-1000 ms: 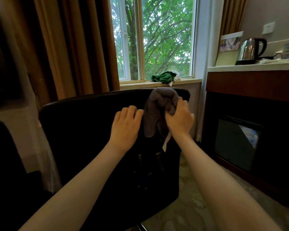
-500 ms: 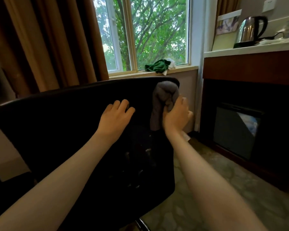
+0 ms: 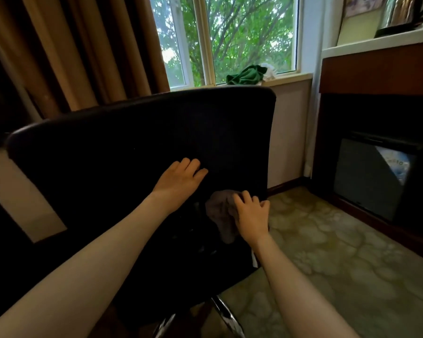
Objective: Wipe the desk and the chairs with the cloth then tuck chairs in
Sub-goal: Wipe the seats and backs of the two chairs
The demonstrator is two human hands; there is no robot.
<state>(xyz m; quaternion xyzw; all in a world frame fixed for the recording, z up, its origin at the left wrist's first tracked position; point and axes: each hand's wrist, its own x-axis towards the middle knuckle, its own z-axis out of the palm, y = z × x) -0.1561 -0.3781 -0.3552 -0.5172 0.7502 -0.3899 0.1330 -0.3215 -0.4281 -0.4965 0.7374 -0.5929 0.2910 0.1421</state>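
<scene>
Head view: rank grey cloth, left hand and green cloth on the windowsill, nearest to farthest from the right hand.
1. Grey cloth, under the right hand.
2. Left hand, just left, on the chair back.
3. Green cloth, far behind, on the windowsill.

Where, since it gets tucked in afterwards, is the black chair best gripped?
Probably the chair backrest's top edge, from behind where the person stands: that rounded rim runs wide and bare, above the left hand and the right hand holding the grey cloth.
</scene>
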